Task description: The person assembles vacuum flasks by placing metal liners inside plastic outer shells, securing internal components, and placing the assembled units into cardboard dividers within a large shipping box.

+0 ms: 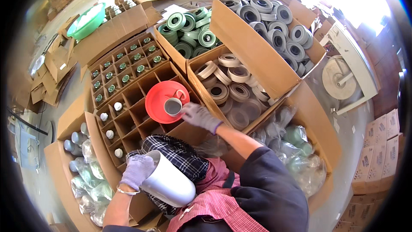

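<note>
A white cylindrical container (169,182) lies slantwise across my lap, its open end toward the upper left. My left hand (138,171), in a pale knit glove, is closed on the rim at that end. In front of me a red basin (155,114) rests on a divided carton (141,139). Inside it are a grey cup (173,106) and a small reddish ring-shaped piece (180,95). My right hand (199,117), gloved too, reaches to the right side of the cup. Its fingertips are blurred, so whether they grip the cup is unclear.
White-capped items (110,134) stand in the divided carton's left cells. Beyond it, another carton holds several green-topped items (125,78). Boxes of green rings (207,38), grey rings (262,4) and pale rings (218,91) stand ahead. Open cartons with plastic-wrapped pieces (307,163) flank me.
</note>
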A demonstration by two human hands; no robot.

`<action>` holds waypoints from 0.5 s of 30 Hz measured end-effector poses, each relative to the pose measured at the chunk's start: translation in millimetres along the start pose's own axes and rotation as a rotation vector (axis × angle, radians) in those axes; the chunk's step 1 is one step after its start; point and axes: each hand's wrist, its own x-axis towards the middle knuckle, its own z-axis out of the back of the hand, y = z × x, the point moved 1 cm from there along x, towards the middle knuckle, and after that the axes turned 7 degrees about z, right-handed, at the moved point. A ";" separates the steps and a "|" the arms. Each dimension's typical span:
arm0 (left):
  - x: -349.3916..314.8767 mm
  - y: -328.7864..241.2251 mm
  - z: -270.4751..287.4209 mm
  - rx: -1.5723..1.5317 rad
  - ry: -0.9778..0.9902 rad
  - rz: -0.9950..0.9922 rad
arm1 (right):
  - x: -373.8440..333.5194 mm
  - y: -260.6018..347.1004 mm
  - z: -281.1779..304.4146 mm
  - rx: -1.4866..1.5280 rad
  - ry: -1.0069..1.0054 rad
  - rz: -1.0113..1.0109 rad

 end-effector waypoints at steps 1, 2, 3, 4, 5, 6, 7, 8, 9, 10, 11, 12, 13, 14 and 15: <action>-2.1 4.0 -5.0 -0.035 -0.011 0.005 | -4.7 -9.9 26.0 -0.037 -0.117 0.041; -4.1 5.8 -9.3 -0.074 -0.022 0.016 | -10.2 -18.5 52.0 -0.138 -0.183 -0.055; -2.7 3.8 -6.0 -0.079 -0.023 0.038 | -20.1 -44.4 74.5 -0.240 -0.255 -0.177; -1.0 1.6 -1.6 -0.085 -0.030 0.053 | -36.0 -74.8 87.7 -0.269 -0.466 -0.264; -1.2 -0.7 3.6 -0.090 -0.033 0.076 | -54.0 -104.6 96.8 -0.406 -0.505 -0.450; 0.7 -5.1 13.2 -0.093 0.018 0.107 | -67.6 -131.4 108.1 -0.492 -0.341 -0.660; -1.3 -5.8 16.1 -0.097 0.019 0.121 | -79.6 -141.3 108.0 -0.572 -0.232 -0.800; 0.9 -7.5 19.2 -0.102 0.012 0.122 | -100.9 -160.1 104.8 -0.616 -0.113 -0.860; 2.6 -8.6 19.6 -0.109 0.006 0.127 | -117.0 -175.6 99.2 -0.658 0.010 -0.914; 1.8 -8.7 18.3 -0.099 -0.006 0.129 | -120.3 -178.5 93.4 -0.669 0.041 -0.951; 2.0 -9.1 15.9 -0.090 -0.018 0.130 | -123.2 -181.5 88.1 -0.681 0.071 -0.989; 1.2 -8.7 15.3 -0.075 -0.028 0.130 | -121.3 -179.0 83.3 -0.689 0.100 -1.029; 0.3 -8.5 15.9 -0.066 -0.020 0.150 | -117.4 -176.9 79.4 -0.677 0.077 -0.961; -0.2 -8.9 16.8 -0.056 -0.011 0.167 | -113.1 -175.4 76.4 -0.665 0.052 -0.896; -0.2 -10.2 17.4 -0.048 -0.006 0.180 | -107.9 -170.2 77.2 -0.657 0.026 -0.834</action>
